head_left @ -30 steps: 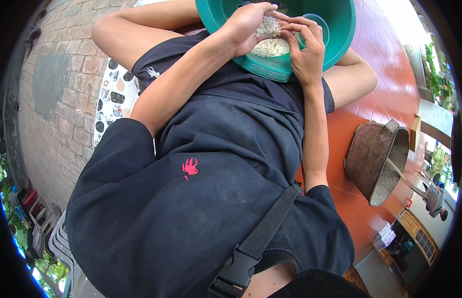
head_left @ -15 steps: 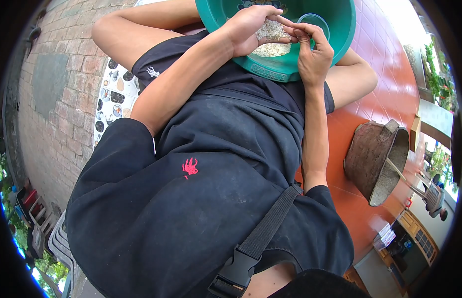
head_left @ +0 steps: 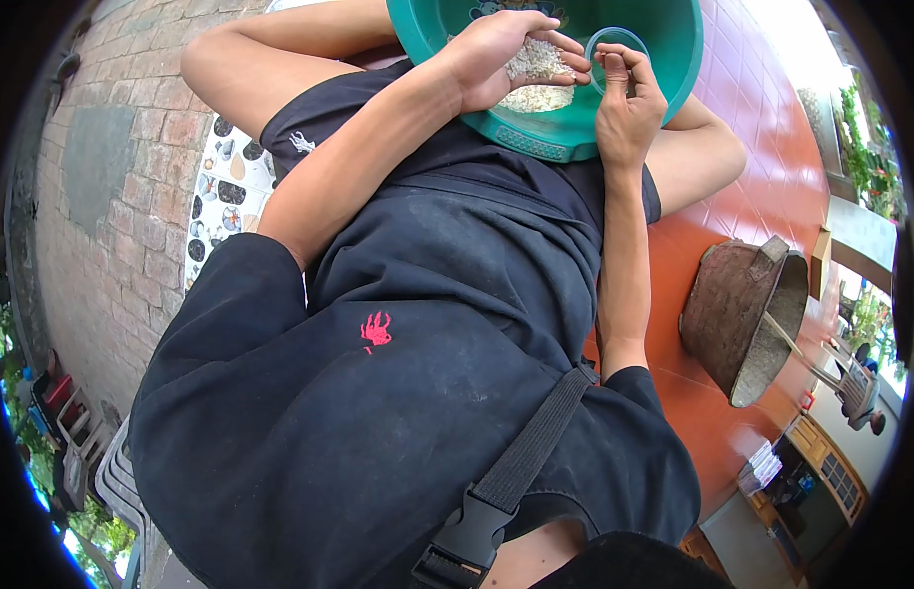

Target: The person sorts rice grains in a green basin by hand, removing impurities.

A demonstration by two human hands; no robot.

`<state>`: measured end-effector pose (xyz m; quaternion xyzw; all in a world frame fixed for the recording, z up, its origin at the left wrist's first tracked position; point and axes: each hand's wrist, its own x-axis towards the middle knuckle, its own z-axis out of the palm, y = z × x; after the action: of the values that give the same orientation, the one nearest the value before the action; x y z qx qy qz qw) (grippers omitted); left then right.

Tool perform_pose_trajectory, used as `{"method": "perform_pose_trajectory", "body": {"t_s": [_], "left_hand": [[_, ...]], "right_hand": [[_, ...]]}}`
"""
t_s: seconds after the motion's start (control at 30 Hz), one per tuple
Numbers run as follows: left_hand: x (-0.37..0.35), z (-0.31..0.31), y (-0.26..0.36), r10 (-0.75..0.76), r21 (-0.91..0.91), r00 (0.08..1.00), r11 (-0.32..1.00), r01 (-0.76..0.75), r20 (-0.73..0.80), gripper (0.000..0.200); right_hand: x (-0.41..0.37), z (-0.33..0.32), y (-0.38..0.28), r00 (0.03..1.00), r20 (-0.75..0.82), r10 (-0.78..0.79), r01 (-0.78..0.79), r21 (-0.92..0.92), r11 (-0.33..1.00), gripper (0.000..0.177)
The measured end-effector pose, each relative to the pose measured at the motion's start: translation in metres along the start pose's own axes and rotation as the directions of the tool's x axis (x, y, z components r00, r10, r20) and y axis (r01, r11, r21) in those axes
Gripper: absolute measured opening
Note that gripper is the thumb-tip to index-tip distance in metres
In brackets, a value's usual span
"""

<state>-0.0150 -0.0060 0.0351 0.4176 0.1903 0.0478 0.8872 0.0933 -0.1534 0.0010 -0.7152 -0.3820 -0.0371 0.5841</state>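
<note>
One green basin [head_left: 673, 54] holds pale grains [head_left: 536, 99], one clear round container [head_left: 620, 31] at right.
The left hand [head_left: 488, 61] lies open, cradling more grains; the right hand [head_left: 630, 116] half-curls by the container, grip unclear.

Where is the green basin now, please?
At the top of the head view, the green basin is between the legs, under the left hand and right hand.

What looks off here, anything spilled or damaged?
No spill visible: grain sits in the green basin and left hand. Black shirt has faint pale smudges on the front. Brown tub looks tipped, though lens distortion may explain that.
</note>
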Motion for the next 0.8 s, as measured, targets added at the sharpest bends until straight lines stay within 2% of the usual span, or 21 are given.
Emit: {"method": "perform_pose_trajectory", "body": {"t_s": [0.17,0.27,0.37,0.47,0.8], "left_hand": [[-0.001,0.0,0.0,0.0,0.004,1.0,1.0,0.0,-0.002,0.042],[0.0,0.0,0.0,0.001,0.005,1.0,1.0,-0.001,0.0,0.042],[0.0,-0.001,-0.001,0.003,0.006,1.0,1.0,-0.003,0.004,0.042],[0.001,0.0,-0.001,0.001,0.003,1.0,1.0,-0.001,0.002,0.042],[0.0,0.0,0.0,-0.005,0.005,1.0,1.0,0.005,-0.001,0.042]], "right_hand": [[0.001,0.0,0.006,0.989,-0.141,0.049,-0.06,-0.075,0.995,0.02],[0.001,-0.001,0.007,0.979,-0.186,0.08,-0.109,-0.148,0.983,0.023],[0.001,0.001,0.007,0.97,-0.222,0.098,-0.132,-0.145,0.981,0.026],[0.002,0.0,0.01,0.971,-0.227,0.074,-0.121,-0.198,0.973,0.028],[0.003,0.001,0.007,0.965,-0.251,0.078,-0.133,-0.209,0.969,0.031]]}}
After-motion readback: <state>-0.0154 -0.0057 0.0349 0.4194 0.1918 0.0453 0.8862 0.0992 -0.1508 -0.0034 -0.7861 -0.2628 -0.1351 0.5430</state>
